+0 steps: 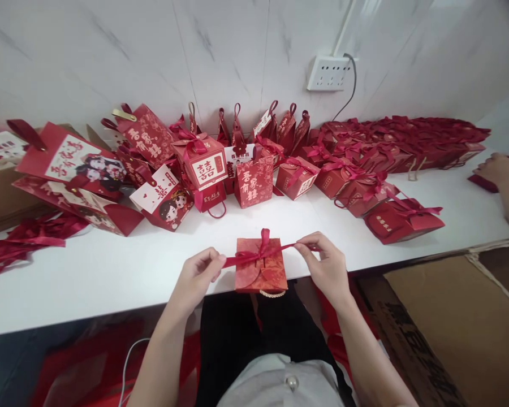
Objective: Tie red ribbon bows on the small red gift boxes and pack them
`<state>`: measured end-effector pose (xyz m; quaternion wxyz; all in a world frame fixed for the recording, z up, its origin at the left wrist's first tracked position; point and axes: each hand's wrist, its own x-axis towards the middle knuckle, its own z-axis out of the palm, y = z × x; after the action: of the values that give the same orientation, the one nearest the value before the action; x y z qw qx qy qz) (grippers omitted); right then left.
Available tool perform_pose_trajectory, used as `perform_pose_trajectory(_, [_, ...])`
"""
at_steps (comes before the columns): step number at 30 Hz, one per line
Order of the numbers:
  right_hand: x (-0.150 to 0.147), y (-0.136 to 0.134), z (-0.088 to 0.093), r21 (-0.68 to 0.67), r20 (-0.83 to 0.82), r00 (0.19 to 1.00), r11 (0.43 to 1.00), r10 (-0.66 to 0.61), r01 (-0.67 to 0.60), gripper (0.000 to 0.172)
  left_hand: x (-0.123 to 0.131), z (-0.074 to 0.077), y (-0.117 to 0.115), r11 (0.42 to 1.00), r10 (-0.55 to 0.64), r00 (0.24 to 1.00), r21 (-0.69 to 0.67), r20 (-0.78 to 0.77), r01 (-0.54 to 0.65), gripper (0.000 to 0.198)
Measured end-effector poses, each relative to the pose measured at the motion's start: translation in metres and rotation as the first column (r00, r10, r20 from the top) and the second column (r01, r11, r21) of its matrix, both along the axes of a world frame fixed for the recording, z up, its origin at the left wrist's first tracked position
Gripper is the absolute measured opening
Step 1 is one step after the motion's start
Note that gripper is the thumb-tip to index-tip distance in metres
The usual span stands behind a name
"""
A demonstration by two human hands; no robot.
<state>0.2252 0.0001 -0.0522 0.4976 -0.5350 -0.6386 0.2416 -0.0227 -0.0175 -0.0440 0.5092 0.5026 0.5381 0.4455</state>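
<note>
A small red gift box (261, 280) sits at the front edge of the white table, right before me. Across its top runs a dark pink ribbon (250, 256), crossed or looped at the middle with one loop standing up. My left hand (201, 274) pinches the ribbon's left end between thumb and finger. On the other side, my right hand (324, 265) pinches the right end, and the ribbon looks stretched between both hands. A twisted cord handle (274, 294) hangs at the box's near side.
Red gift boxes (254, 183) stand along the back of the white table (152, 271), with a long row (407, 141) at right. Loose ribbons (34, 240) lie at left. Another person's hand (490, 172) is at far right. A cardboard box (458, 299) stands below the table edge.
</note>
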Motion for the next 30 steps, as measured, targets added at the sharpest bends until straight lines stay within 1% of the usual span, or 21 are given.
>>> perform_pose_trajectory(2, [0.008, 0.007, 0.003, 0.03, -0.019, 0.995, 0.995, -0.096, 0.097, 0.012, -0.007, 0.0, 0.004, 0.998, 0.057, 0.992, 0.023, 0.112, -0.06, 0.037])
perform_pose_trajectory(4, [0.019, 0.014, 0.008, 0.056, -0.043, 0.98, 0.979, -0.196, 0.198, 0.014, -0.013, 0.003, 0.008, 0.988, 0.139, 0.965, 0.035, 0.223, -0.151, 0.033])
perform_pose_trajectory(7, [0.035, 0.024, 0.022, 0.105, -0.082, 0.943, 0.938, -0.322, 0.33, 0.018, -0.022, 0.015, 0.015, 0.952, 0.264, 0.881, 0.039, 0.393, -0.303, 0.02])
perform_pose_trajectory(9, [0.041, 0.031, 0.035, 0.119, -0.116, 0.929, 0.924, -0.351, 0.364, 0.02, -0.027, 0.029, 0.022, 0.928, 0.304, 0.807, 0.034, 0.507, -0.371, 0.016])
perform_pose_trajectory(10, [0.041, 0.034, 0.043, 0.12, -0.137, 0.935, 0.931, -0.328, 0.344, 0.021, -0.027, 0.038, 0.026, 0.922, 0.302, 0.776, 0.036, 0.553, -0.384, 0.016])
perform_pose_trajectory(11, [0.038, 0.037, 0.052, 0.117, -0.163, 0.947, 0.948, -0.277, 0.297, 0.021, -0.027, 0.047, 0.03, 0.923, 0.283, 0.756, 0.047, 0.59, -0.382, 0.017])
perform_pose_trajectory(12, [0.034, 0.04, 0.061, 0.114, -0.198, 0.96, 0.968, -0.197, 0.223, 0.021, -0.025, 0.057, 0.034, 0.93, 0.247, 0.748, 0.065, 0.616, -0.361, 0.02])
perform_pose_trajectory(14, [0.019, 0.045, 0.08, 0.116, -0.286, 0.958, 0.993, 0.024, 0.01, 0.02, -0.016, 0.077, 0.042, 0.951, 0.143, 0.762, 0.126, 0.631, -0.282, 0.027])
perform_pose_trajectory(16, [-0.001, 0.05, 0.099, 0.121, -0.352, 0.908, 0.973, 0.228, -0.198, 0.02, -0.005, 0.095, 0.049, 0.958, 0.017, 0.795, 0.217, 0.606, -0.186, 0.029])
perform_pose_trajectory(18, [-0.02, 0.054, 0.116, 0.129, -0.369, 0.86, 0.936, 0.352, -0.328, 0.022, 0.007, 0.108, 0.053, 0.941, -0.086, 0.837, 0.32, 0.541, -0.11, 0.024])
perform_pose_trajectory(20, [-0.037, 0.058, 0.129, 0.141, -0.351, 0.84, 0.91, 0.414, -0.39, 0.026, 0.016, 0.115, 0.055, 0.909, -0.136, 0.892, 0.413, 0.431, -0.061, 0.025])
perform_pose_trajectory(21, [-0.043, 0.06, 0.134, 0.152, -0.339, 0.834, 0.9, 0.436, -0.409, 0.027, 0.019, 0.116, 0.056, 0.895, -0.129, 0.924, 0.444, 0.359, -0.047, 0.026])
perform_pose_trajectory(23, [-0.053, 0.062, 0.141, 0.174, -0.312, 0.828, 0.885, 0.466, -0.432, 0.03, 0.023, 0.117, 0.055, 0.877, -0.072, 0.973, 0.479, 0.218, -0.043, 0.026])
perform_pose_trajectory(25, [-0.059, 0.064, 0.145, 0.185, -0.289, 0.831, 0.88, 0.475, -0.438, 0.033, 0.024, 0.118, 0.055, 0.868, -0.009, 0.993, 0.495, 0.121, -0.052, 0.025])
perform_pose_trajectory(27, [-0.061, 0.065, 0.147, 0.19, -0.276, 0.836, 0.879, 0.475, -0.437, 0.033, 0.025, 0.118, 0.054, 0.858, 0.01, 0.995, 0.51, 0.095, -0.057, 0.024])
perform_pose_trajectory(30, [-0.062, 0.065, 0.149, 0.201, -0.263, 0.841, 0.88, 0.473, -0.431, 0.033, 0.025, 0.121, 0.053, 0.847, 0.0, 0.994, 0.528, 0.106, -0.057, 0.024])
